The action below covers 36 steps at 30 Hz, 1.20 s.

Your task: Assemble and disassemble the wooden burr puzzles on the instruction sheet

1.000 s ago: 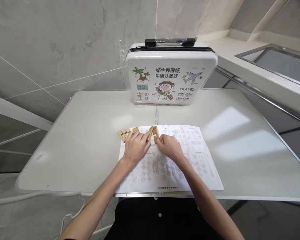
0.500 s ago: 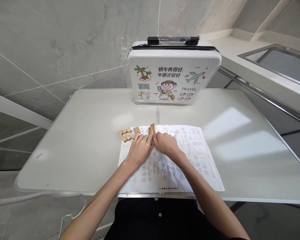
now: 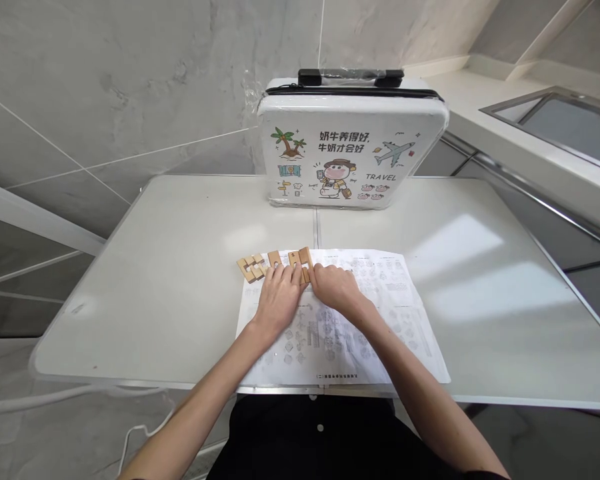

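Note:
Several notched wooden puzzle pieces (image 3: 260,265) lie in a row at the far left corner of a printed instruction sheet (image 3: 380,313) on the white table (image 3: 180,267). My left hand (image 3: 278,297) lies on the sheet, its fingers stretched forward onto the middle pieces. My right hand (image 3: 334,285) sits beside it, fingertips pressed against the rightmost wooden piece (image 3: 305,257). The two hands almost touch.
A white suitcase (image 3: 353,143) with cartoon travel prints stands upright at the table's far edge against a grey tiled wall. A white ledge with a window frame (image 3: 545,127) runs along the right. A white cable (image 3: 140,427) hangs below the table's near left edge.
The two upright pieces between my hands have been brought down and pushed left into line with the other pieces. Both hands shifted slightly forward and left.

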Tool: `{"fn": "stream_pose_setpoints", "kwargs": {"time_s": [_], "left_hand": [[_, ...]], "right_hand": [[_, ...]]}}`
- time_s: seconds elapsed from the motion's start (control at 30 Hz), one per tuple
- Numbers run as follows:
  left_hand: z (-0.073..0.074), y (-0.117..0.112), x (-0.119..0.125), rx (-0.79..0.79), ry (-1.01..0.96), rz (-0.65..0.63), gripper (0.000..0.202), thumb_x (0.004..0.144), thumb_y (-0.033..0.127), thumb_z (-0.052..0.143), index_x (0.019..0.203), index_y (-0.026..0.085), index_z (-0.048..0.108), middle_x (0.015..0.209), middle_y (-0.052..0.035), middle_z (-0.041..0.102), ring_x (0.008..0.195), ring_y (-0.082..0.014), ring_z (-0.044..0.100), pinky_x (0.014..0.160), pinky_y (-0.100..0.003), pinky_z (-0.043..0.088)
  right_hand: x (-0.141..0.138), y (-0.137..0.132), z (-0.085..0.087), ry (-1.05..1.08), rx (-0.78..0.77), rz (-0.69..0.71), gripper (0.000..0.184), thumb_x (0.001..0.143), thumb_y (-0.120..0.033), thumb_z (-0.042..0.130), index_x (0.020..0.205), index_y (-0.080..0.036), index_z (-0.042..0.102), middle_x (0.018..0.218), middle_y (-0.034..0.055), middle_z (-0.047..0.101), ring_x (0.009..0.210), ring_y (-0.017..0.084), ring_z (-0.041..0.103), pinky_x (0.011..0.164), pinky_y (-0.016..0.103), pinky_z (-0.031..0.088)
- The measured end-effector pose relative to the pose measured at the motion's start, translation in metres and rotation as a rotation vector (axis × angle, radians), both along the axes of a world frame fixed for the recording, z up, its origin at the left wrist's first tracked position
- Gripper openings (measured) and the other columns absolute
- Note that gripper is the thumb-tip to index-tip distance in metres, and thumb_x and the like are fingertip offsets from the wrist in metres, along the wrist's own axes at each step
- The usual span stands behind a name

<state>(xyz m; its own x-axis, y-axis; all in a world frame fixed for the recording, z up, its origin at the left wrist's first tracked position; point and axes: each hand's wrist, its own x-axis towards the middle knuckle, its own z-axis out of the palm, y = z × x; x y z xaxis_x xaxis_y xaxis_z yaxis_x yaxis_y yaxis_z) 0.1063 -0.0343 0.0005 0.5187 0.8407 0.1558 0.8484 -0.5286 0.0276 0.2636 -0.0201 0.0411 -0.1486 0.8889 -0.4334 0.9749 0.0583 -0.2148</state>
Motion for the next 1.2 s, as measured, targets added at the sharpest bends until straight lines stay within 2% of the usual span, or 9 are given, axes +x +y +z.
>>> {"fn": "stream_pose_setpoints", "kwargs": {"time_s": [0.13, 0.23, 0.4, 0.53, 0.67, 0.73, 0.8, 1.0, 1.2], "left_hand": [[0.004, -0.011, -0.007, 0.012, -0.071, 0.017, 0.040, 0.110, 0.030, 0.048, 0.145, 0.011, 0.054, 0.113, -0.0171, 0.072, 0.107, -0.0341, 0.064, 0.094, -0.047, 0.047], [0.006, -0.027, -0.016, -0.001, -0.244, 0.038, 0.037, 0.110, 0.033, 0.047, 0.142, 0.017, 0.056, 0.117, -0.0145, 0.072, 0.104, -0.0305, 0.066, 0.091, -0.044, 0.051], [0.007, -0.055, -0.037, -0.022, -0.402, 0.097, 0.027, 0.108, 0.031, 0.051, 0.125, 0.018, 0.068, 0.091, -0.0074, 0.071, 0.086, -0.0241, 0.065, 0.078, -0.036, 0.051], [0.008, -0.069, -0.054, -0.071, -0.562, 0.203, 0.024, 0.106, 0.032, 0.053, 0.115, 0.019, 0.072, 0.073, 0.0003, 0.059, 0.067, -0.0169, 0.056, 0.064, -0.029, 0.046], [0.007, -0.076, -0.068, -0.143, -0.682, 0.314, 0.025, 0.105, 0.039, 0.055, 0.101, 0.021, 0.072, 0.065, 0.0044, 0.050, 0.057, -0.0129, 0.046, 0.057, -0.025, 0.041], [0.005, -0.077, -0.072, -0.190, -0.719, 0.353, 0.028, 0.103, 0.042, 0.057, 0.092, 0.021, 0.070, 0.062, 0.0057, 0.045, 0.054, -0.0123, 0.043, 0.056, -0.025, 0.040], [0.004, -0.077, -0.075, -0.242, -0.752, 0.377, 0.030, 0.103, 0.045, 0.057, 0.087, 0.021, 0.068, 0.060, 0.0061, 0.043, 0.054, -0.0121, 0.041, 0.056, -0.025, 0.038], [0.002, -0.074, -0.078, -0.287, -0.821, 0.428, 0.032, 0.100, 0.048, 0.060, 0.083, 0.021, 0.066, 0.061, 0.0061, 0.040, 0.056, -0.0119, 0.037, 0.056, -0.024, 0.036], [0.002, -0.075, -0.078, -0.311, -0.831, 0.437, 0.032, 0.100, 0.047, 0.060, 0.084, 0.021, 0.066, 0.063, 0.0058, 0.041, 0.058, -0.0123, 0.038, 0.057, -0.025, 0.036]], "right_hand": [[-0.004, 0.003, 0.004, -0.006, 0.015, 0.059, 0.042, 0.116, -0.029, 0.026, 0.116, -0.010, 0.064, 0.105, 0.0205, 0.076, 0.097, 0.032, 0.075, 0.081, 0.038, 0.050], [-0.009, 0.008, 0.004, -0.005, 0.011, 0.089, 0.039, 0.115, -0.028, 0.030, 0.117, -0.010, 0.065, 0.105, 0.0212, 0.076, 0.098, 0.031, 0.075, 0.081, 0.037, 0.049], [-0.015, 0.016, -0.001, 0.012, 0.018, 0.103, 0.032, 0.113, -0.024, 0.036, 0.115, -0.010, 0.065, 0.103, 0.0214, 0.076, 0.098, 0.032, 0.074, 0.081, 0.037, 0.046], [-0.006, 0.008, 0.000, 0.057, 0.064, 0.061, 0.033, 0.113, -0.025, 0.033, 0.106, -0.013, 0.063, 0.089, 0.0161, 0.074, 0.081, 0.029, 0.071, 0.071, 0.035, 0.042], [0.021, -0.027, 0.001, 0.143, 0.103, -0.014, 0.038, 0.113, -0.029, 0.027, 0.086, -0.022, 0.053, 0.070, 0.0042, 0.062, 0.059, 0.019, 0.055, 0.058, 0.030, 0.034], [0.040, -0.053, -0.003, 0.216, 0.113, -0.049, 0.042, 0.114, -0.039, 0.025, 0.080, -0.025, 0.045, 0.066, 0.0009, 0.056, 0.056, 0.018, 0.049, 0.054, 0.029, 0.032], [0.060, -0.082, -0.011, 0.485, 0.155, -0.161, 0.046, 0.113, -0.052, 0.031, 0.076, -0.026, 0.041, 0.063, -0.0010, 0.050, 0.054, 0.017, 0.043, 0.052, 0.030, 0.030], [0.098, -0.155, -0.037, 0.729, 0.298, -0.512, 0.048, 0.107, -0.063, 0.045, 0.080, -0.025, 0.057, 0.064, -0.0008, 0.050, 0.057, 0.018, 0.045, 0.055, 0.032, 0.035], [0.099, -0.173, -0.049, 0.782, 0.394, -0.674, 0.049, 0.103, -0.065, 0.050, 0.077, -0.025, 0.058, 0.062, -0.0022, 0.046, 0.056, 0.019, 0.042, 0.057, 0.033, 0.036]]}}
